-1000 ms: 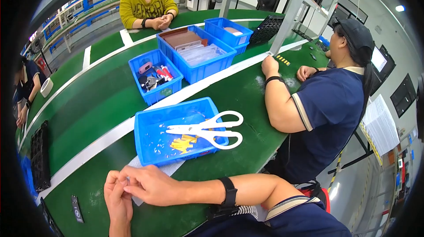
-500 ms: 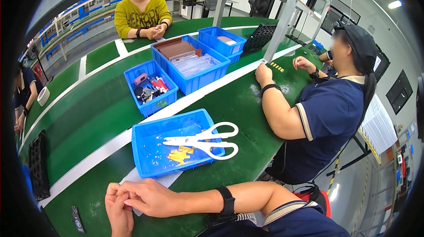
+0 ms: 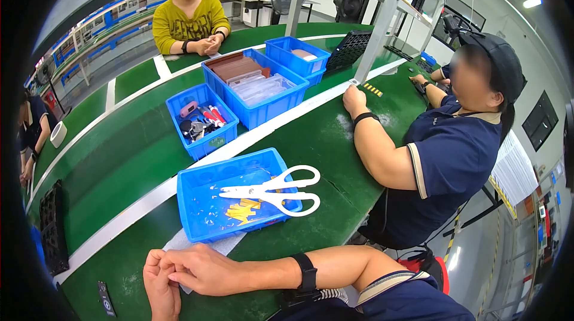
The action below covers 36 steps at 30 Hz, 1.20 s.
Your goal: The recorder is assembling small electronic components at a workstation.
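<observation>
Close together over the near left of the green table, my left hand point(image 3: 158, 285) and my right hand point(image 3: 203, 268) touch at the fingertips. Both have curled, pinched fingers. Anything between them is too small or hidden to make out. Under them lies a pale sheet point(image 3: 226, 243), partly covered by my right hand. Just beyond stands a shallow blue tray point(image 3: 186, 216) with yellow strips point(image 3: 242, 211) and small scraps in it. White-handled scissors point(image 3: 269, 191) rest across the tray, their loops over its right rim.
Farther back are a small blue bin point(image 3: 215, 141) of tools, a larger blue bin point(image 3: 251, 116) with brown and clear pieces, and stacked blue bins point(image 3: 308, 67). A co-worker point(image 3: 454, 141) sits at the right, another person point(image 3: 190, 22) across. A dark strip point(image 3: 106, 299) lies near left.
The co-worker at the right has turned the head toward me and stretched the farther arm away to the table. My hands keep almost the same pose.
</observation>
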### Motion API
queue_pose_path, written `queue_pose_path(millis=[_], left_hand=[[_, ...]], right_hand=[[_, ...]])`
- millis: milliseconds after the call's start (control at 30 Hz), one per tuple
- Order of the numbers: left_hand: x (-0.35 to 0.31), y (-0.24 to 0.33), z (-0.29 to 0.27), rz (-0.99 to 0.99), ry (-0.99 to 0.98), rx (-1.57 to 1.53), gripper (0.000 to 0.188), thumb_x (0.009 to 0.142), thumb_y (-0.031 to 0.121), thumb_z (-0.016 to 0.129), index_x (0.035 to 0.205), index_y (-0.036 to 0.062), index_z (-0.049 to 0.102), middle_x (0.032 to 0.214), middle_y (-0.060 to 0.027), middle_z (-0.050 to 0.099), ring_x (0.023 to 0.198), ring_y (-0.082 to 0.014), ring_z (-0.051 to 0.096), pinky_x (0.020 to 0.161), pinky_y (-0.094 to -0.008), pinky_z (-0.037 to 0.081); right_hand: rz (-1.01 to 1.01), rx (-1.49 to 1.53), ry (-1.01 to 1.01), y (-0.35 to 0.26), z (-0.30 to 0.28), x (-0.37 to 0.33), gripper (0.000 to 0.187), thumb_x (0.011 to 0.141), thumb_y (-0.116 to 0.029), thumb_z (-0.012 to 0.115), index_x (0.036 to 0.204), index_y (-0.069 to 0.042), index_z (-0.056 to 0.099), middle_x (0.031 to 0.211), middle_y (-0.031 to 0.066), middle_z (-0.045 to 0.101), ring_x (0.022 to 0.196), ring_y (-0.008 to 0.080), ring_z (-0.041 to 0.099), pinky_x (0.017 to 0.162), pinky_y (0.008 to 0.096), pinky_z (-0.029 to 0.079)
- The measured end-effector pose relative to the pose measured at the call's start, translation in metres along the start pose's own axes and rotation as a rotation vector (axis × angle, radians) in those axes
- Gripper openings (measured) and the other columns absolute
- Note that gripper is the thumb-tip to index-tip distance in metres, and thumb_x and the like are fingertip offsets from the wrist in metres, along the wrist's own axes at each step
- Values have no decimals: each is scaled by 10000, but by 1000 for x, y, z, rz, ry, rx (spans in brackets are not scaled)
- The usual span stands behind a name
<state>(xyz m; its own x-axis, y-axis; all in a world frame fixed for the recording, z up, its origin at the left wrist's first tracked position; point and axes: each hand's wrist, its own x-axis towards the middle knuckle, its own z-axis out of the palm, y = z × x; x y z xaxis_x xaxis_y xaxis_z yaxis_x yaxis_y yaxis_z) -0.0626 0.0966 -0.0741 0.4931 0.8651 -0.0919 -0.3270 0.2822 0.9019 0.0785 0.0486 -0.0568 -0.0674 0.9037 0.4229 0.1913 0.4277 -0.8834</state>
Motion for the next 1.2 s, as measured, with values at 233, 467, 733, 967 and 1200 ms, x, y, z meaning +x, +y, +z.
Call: queue_pose_path(millis=[233, 467, 733, 967, 1200], left_hand=[[-1, 2, 4, -1, 20, 21, 90, 801, 17, 524, 860, 51, 466, 781, -19, 535, 685, -67, 543, 613, -181, 460], [2, 1, -1, 4, 21, 3, 110, 797, -34, 512, 861, 41, 464, 773, -27, 555, 670, -81, 559, 587, -181, 440], [3, 2, -1, 34, 5, 3, 95, 811, -15, 522, 853, 47, 464, 776, -30, 566, 663, -73, 558, 573, -176, 435], [2, 2, 0, 35, 23, 22, 103, 821, 26, 566, 841, 53, 469, 743, -20, 564, 641, -67, 547, 563, -175, 426], [3, 1, 0, 52, 33, 31, 108, 828, 47, 580, 839, 51, 472, 736, -17, 563, 631, -62, 541, 556, -171, 419]], right_hand=[[-10, 3, 2, 2, 1, 0, 149, 778, -77, 565, 914, -16, 547, 620, 146, 565, 541, 284, 566, 493, 357, 411], [-16, 22, -13, -5, -2, 2, 156, 781, -80, 573, 924, -19, 564, 625, 138, 574, 536, 255, 566, 497, 341, 416], [17, -5, -30, 0, -2, 1, 152, 790, -89, 574, 928, -25, 571, 628, 127, 572, 540, 247, 558, 498, 340, 411], [24, -20, -37, 0, -1, 1, 149, 793, -96, 566, 928, -34, 575, 642, 127, 565, 547, 249, 546, 501, 349, 402], [25, -32, -31, 0, -2, 1, 153, 788, -95, 569, 929, -37, 584, 624, 123, 556, 536, 245, 535, 495, 349, 395]])
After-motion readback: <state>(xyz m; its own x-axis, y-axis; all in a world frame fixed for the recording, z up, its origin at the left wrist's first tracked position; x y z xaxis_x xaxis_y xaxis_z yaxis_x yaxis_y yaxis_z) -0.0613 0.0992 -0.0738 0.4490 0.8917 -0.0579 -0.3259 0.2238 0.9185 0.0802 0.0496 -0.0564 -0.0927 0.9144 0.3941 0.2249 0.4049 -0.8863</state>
